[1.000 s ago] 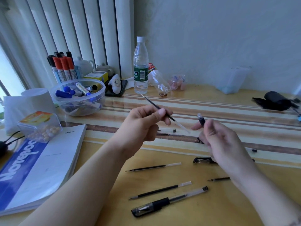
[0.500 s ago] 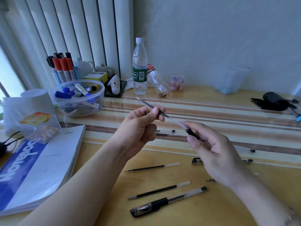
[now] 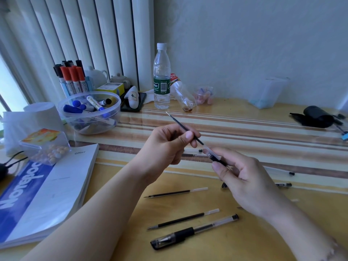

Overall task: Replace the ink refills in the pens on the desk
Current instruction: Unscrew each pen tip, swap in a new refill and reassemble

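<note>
Wooden desk [image 3: 244,242], striped runner [image 3: 244,129], white blinds [image 3: 75,34], pale wall [image 3: 244,34].

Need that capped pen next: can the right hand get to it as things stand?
Probably not yet: the capped pen lies unobstructed on the desk, but the right hand holds a pen barrel.

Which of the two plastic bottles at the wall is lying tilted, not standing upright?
The bottle with the red label: it leans, uncapped, while the green-labelled bottle beside it stands upright.
</note>
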The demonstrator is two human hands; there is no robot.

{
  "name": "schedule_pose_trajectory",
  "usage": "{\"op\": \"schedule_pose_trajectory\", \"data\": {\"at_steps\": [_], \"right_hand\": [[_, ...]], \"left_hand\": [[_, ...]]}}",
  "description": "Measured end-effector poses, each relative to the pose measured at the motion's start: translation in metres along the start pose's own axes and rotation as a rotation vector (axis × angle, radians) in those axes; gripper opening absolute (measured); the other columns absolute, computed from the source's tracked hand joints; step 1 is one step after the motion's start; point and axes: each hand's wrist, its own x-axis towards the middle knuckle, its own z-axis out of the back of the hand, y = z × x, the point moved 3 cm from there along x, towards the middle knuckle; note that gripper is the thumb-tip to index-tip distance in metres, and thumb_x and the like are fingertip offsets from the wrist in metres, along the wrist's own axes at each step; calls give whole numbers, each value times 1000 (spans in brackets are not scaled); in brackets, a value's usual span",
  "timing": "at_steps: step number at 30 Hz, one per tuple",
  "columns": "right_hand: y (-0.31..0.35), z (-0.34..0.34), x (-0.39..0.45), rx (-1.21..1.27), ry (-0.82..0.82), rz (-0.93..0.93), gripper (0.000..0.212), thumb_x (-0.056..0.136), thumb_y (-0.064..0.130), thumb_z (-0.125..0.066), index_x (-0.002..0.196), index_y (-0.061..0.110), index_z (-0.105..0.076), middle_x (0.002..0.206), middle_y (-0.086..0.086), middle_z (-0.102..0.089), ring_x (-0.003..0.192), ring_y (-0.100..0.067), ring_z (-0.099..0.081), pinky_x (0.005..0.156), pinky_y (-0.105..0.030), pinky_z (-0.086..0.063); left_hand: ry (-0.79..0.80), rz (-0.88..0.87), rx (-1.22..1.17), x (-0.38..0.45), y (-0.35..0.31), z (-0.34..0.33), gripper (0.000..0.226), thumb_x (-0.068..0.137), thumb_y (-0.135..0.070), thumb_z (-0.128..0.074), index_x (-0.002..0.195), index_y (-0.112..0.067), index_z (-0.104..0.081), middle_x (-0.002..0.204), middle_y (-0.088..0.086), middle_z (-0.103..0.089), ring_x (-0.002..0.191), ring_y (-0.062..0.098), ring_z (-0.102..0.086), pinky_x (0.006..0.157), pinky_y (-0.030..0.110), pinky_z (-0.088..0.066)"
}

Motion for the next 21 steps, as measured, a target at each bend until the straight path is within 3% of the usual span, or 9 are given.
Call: {"op": "schedule_pose_trajectory", "data": {"at_steps": [3,6,10,13,15,17,18,19,21], "right_hand": [[-2,1,0,23,-23,-2,31,92,36,-51,117,55,-56,98,25,-69,63,-9,-58,66,-34,-50],[4,4,0,69,-31,10,33,88,45,-45,116,61,-52,71,5,-58,62,-34,-46,60,-43,-44],[9,3,0,93,-16,37,36,88,42,-46,116,65,-50,67,11,-57,60,-37,-41,54,-38,-39],[7,4,-1,107,-33,36,37,87,43,-47,116,65,-51,66,4,-57,56,-31,-38,53,-29,-36],[5,5,-1,92,-35,26,35,89,40,-48,117,61,-53,69,2,-59,56,-29,-41,53,-35,-38],[0,3,0,56,-25,14,35,92,34,-51,117,59,-54,81,22,-66,53,-10,-48,57,-31,-44],[-1,2,0,44,-19,7,34,93,32,-52,115,58,-55,87,31,-66,60,-3,-56,60,-21,-45],[-2,2,0,44,-18,0,30,93,33,-52,113,55,-56,87,34,-65,67,1,-60,63,-16,-45],[-1,0,0,80,-17,0,23,91,40,-48,111,44,-58,78,23,-66,62,-3,-58,62,-18,-43]], "left_hand": [[-63,19,-107,1,-1,4,19,95,-14,-50,84,-13,-66,70,-2,-57,36,6,-24,45,23,-17],[-115,46,-182,3,-1,9,23,98,-13,-47,83,-14,-64,69,-3,-55,35,5,-23,44,23,-15],[-75,36,-141,2,-1,6,25,99,-12,-46,82,-15,-64,68,-5,-55,36,5,-24,43,22,-18],[-66,27,-133,1,-2,6,25,98,-12,-47,81,-15,-65,63,-6,-54,36,4,-24,43,22,-17],[-76,7,-90,2,-2,6,24,97,-13,-48,82,-15,-66,66,-5,-56,37,5,-25,44,22,-18],[-82,-29,37,2,-3,5,19,95,-14,-52,85,-11,-69,70,-4,-60,39,6,-28,43,21,-21],[-67,-41,107,0,-4,2,18,93,-15,-55,88,-4,-69,71,-6,-63,39,5,-32,43,19,-24],[-42,-50,166,-1,-5,-3,21,90,-15,-58,91,3,-67,71,-6,-65,40,2,-36,42,16,-28],[33,-65,227,-5,-6,-15,17,90,-4,-59,97,10,-64,73,5,-66,41,-3,-49,44,6,-35]]}}
